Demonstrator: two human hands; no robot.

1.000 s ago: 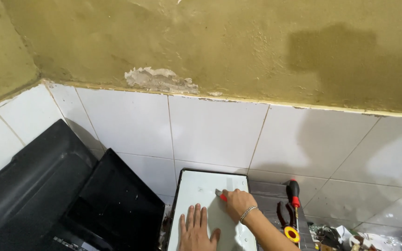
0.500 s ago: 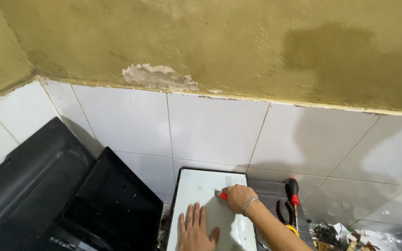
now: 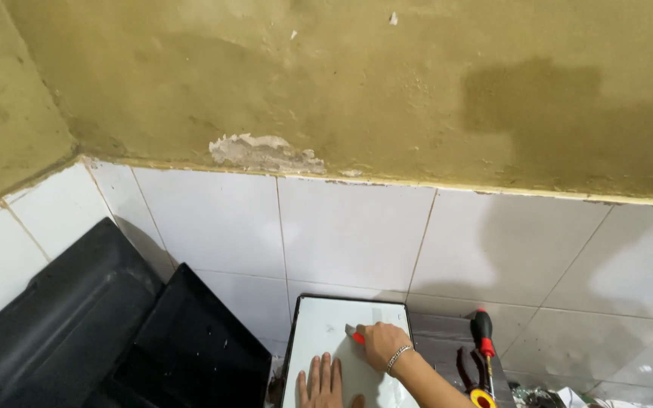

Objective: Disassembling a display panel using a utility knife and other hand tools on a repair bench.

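A flat white panel with a black rim (image 3: 319, 332) lies at the bottom centre, against the tiled wall. My left hand (image 3: 321, 381) rests flat on it, fingers spread. My right hand (image 3: 382, 346), a bracelet at the wrist, is closed around a small tool with a red handle and a pale blade tip (image 3: 354, 334), pressed to the panel's surface near its upper right.
Two black flat screens or panels (image 3: 107, 332) lean at the left against the white tiles. To the right lie a red-and-black screwdriver (image 3: 483, 340), pliers (image 3: 464, 370) and a yellow tape measure (image 3: 481, 398). Crumpled wrappers (image 3: 561, 396) sit at bottom right.
The view has tilted slightly. My right hand with the red tool has shifted a little on the panel; my left hand stays flat on it.
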